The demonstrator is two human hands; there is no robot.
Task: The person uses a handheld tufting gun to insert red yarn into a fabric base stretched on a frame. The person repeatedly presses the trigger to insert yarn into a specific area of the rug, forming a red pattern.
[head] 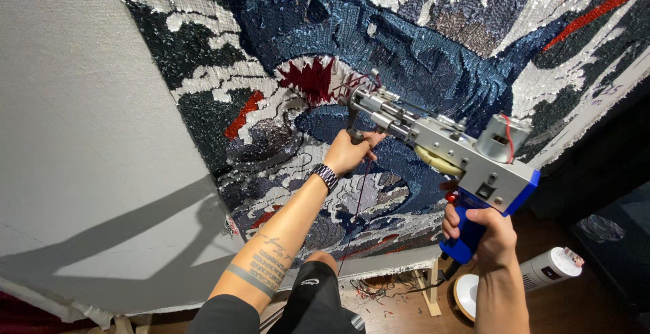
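Two bare hands grip a tufting gun (pixel 447 145) pressed nose-first against a stretched cloth (pixel 81 117) that bears a tufted picture (pixel 406 43) in navy, white, grey and red. The left hand (pixel 349 151) is closed round the front handle beneath the gun's nose, a banded bracelet (pixel 326 176) on its wrist. The right hand (pixel 487 234) is wrapped round the blue rear grip (pixel 467 236), lower and to the right. A thin red yarn (pixel 357 205) hangs down below the left hand. Near the floor at right lies a white cylinder (pixel 552 267).
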